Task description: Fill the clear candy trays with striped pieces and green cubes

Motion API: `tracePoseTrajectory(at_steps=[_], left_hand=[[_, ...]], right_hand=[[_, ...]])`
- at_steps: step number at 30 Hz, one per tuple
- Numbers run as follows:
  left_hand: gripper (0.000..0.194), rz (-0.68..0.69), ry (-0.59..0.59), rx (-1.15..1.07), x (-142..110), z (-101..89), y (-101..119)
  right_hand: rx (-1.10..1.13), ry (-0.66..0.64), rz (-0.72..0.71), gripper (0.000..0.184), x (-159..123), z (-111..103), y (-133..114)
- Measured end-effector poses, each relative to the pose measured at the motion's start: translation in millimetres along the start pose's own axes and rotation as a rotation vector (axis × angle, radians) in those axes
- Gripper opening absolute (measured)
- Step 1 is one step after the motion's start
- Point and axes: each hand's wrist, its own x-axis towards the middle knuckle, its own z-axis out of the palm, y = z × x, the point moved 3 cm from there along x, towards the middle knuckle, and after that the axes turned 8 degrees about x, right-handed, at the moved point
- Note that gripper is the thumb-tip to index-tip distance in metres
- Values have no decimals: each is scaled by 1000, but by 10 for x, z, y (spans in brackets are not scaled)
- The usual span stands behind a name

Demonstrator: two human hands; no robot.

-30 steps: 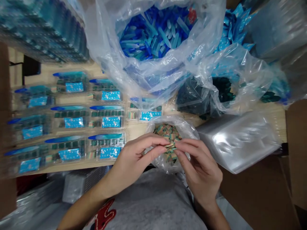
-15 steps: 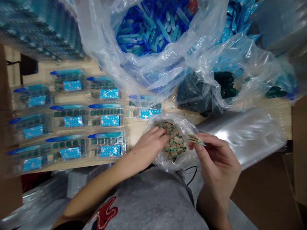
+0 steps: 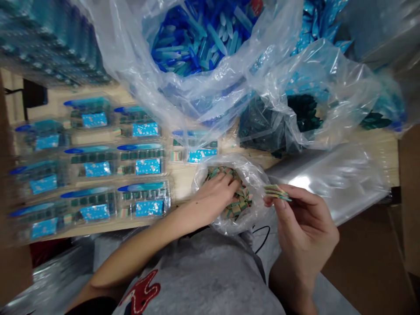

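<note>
My left hand [image 3: 216, 194] reaches into a clear plastic bag [image 3: 259, 168] of small, flat, square pieces [image 3: 243, 203] striped in green and orange. Its fingers are bent down together among the pieces, and the fingertips are hidden. To the right of the bag, my right hand [image 3: 303, 218] pinches a small stack of striped square pieces [image 3: 277, 192] between thumb and fingers, the layers slightly fanned.
Several clear blister trays [image 3: 147, 166] with blue pen-like tools and blue packets lie at left. Behind stands a large bag of blue plastic pieces [image 3: 197, 43]. Dark green pieces [image 3: 303, 113] fill another bag; clear plastic sheets [image 3: 331, 179] lie at right.
My left hand has moved a little right and deeper over the pieces in the bag. The right hand has shifted slightly right, still holding its stack.
</note>
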Motion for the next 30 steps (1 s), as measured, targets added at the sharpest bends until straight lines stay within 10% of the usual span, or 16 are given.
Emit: tracePoseTrajectory(at_steps=[10,17,25,30], left_hand=[[19,-107,190,-400,-66,-91,-100],[10,-261,346,-992,-398,-438,-140],[12,-258,346,-947,-463,-470,-19],[14,-165,377,-794,-505,-494,19]], right_hand=[[28,12,8,25,-37,-34,-42],[152,-313,200,23,-71,117,-24],[81,-401,30,29,-68,237,-122],[126,-228,53,29,-89,256,-55]])
